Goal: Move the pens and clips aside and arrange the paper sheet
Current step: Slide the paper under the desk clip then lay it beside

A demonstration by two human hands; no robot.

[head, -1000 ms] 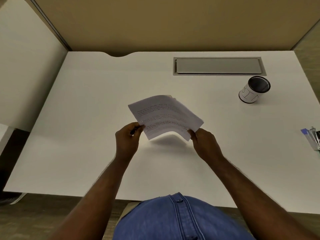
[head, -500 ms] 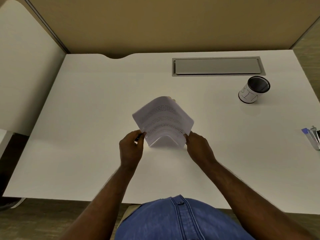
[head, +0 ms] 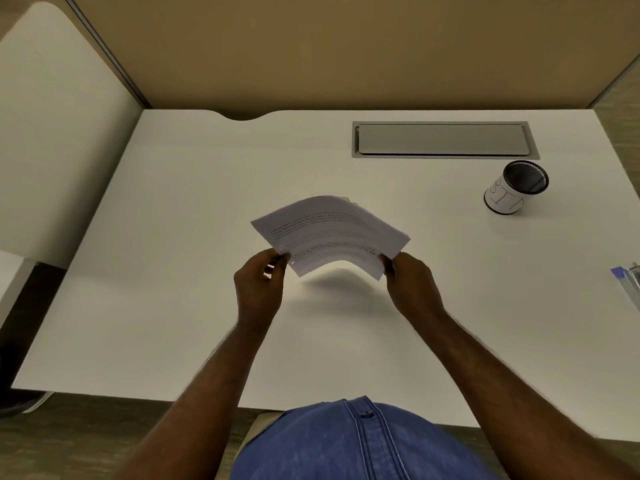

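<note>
A thin stack of printed paper sheets is held above the middle of the white desk, bowed upward in an arch with a shadow beneath. My left hand pinches its near left corner. My right hand grips its near right corner. Pens with a blue part lie at the desk's right edge, partly cut off by the frame. No clips are visible.
A black mesh pen cup wrapped in white paper stands at the back right. A grey cable hatch is set in the desk behind it. Tan partition walls enclose the back and sides.
The hands moved apart after squeezing together half a second ago, so the sheets flattened out wider and lifted slightly off the desk.
</note>
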